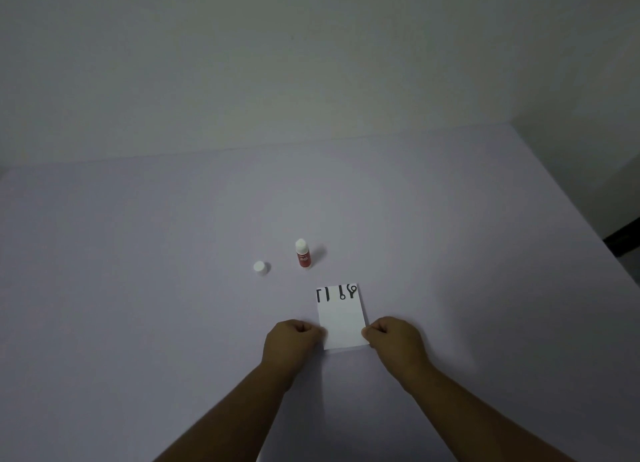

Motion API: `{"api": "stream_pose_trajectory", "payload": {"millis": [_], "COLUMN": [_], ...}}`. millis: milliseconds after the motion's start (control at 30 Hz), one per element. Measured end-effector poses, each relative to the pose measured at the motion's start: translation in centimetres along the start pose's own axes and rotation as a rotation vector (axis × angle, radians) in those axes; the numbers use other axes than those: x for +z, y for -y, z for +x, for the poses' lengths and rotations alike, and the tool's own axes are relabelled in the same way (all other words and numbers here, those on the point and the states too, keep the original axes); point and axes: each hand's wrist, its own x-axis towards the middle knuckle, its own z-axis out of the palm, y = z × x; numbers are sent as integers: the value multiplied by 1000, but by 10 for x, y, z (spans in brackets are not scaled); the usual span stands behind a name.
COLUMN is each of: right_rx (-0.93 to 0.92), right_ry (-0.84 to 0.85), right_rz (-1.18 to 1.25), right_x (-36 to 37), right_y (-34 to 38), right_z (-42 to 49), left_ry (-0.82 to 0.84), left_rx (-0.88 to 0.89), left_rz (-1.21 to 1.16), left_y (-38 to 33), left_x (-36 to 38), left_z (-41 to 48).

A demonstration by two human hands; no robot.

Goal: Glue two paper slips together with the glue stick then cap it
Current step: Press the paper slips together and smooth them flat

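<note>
A white paper slip (342, 318) with black marks along its far edge lies flat on the table in front of me. My left hand (292, 340) pinches its left edge and my right hand (394, 338) pinches its right edge, fingers curled. Whether a second slip lies under it I cannot tell. Beyond the paper stands the glue stick (302, 253), upright, red body, white uncapped tip. Its white cap (260, 268) rests on the table to the left of the stick, apart from it.
The pale grey table (138, 288) stretches wide on all sides. Its far edge meets a plain wall, and its right edge drops off toward a dark floor area (623, 233).
</note>
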Motion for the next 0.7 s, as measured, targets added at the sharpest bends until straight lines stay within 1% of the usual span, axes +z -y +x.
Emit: {"api": "stream_pose_trajectory", "payload": {"millis": [333,700], "right_rx": [-31,-30], "right_ry": [14,-13], "right_rz": [-73,-121], "right_x": [2,5], "right_y": [1,2], "right_z": [3,5], "left_ry": [-39,-21], "left_rx": [1,-26], "left_rz": [131,156], "left_y": [2,2], "left_x": [3,4], "left_z": [6,8]}}
